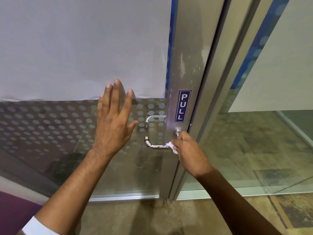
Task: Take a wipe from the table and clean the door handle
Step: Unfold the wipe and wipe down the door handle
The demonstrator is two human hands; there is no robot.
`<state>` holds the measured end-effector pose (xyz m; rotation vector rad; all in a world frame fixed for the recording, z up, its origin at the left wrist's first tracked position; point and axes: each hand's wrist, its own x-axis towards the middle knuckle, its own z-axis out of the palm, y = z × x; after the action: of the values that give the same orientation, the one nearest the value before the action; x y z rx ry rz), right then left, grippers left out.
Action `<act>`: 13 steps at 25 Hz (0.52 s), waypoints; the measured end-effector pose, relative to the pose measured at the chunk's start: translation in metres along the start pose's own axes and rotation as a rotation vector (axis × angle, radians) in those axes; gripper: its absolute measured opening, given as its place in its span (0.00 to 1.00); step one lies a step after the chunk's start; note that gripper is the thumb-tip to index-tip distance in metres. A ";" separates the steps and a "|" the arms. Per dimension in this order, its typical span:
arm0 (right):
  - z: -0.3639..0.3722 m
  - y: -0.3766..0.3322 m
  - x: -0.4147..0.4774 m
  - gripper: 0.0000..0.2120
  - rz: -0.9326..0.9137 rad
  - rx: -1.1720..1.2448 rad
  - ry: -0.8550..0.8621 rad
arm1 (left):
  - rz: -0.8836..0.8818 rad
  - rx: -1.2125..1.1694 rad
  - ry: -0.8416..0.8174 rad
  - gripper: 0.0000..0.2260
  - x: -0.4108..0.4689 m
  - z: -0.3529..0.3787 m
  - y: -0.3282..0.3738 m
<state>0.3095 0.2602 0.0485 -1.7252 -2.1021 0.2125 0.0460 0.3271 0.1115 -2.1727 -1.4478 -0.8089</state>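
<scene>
A steel lever door handle (155, 145) with small brown spots sticks out leftward from the metal door stile (184, 68). My right hand (190, 152) is closed around a white wipe (172, 147) and presses it on the handle's right part, close to its round base. Only a small corner of the wipe shows past my fingers. My left hand (115, 119) lies flat, fingers spread, on the glass door panel (50, 129) to the left of the handle and holds nothing.
A blue PULL sticker (183, 106) sits on the stile above the handle. A second handle (153, 118) shows through the dotted frosted glass. White paper (81, 48) covers the upper glass. A fixed glass panel (254, 141) stands to the right, brown floor below.
</scene>
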 end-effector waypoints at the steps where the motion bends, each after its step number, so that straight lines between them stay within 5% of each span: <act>1: 0.001 0.000 0.000 0.10 0.009 0.009 0.000 | 0.003 0.007 0.007 0.50 0.000 0.002 -0.001; 6: -0.021 0.020 0.021 0.08 0.145 0.064 0.005 | 0.007 0.028 0.002 0.52 0.001 0.006 0.000; 13: -0.020 0.003 0.002 0.10 0.040 0.085 -0.055 | 0.022 0.032 0.047 0.53 0.001 0.011 -0.002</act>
<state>0.3205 0.2597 0.0658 -1.7311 -2.0672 0.3593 0.0469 0.3352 0.1040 -2.1275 -1.4022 -0.8181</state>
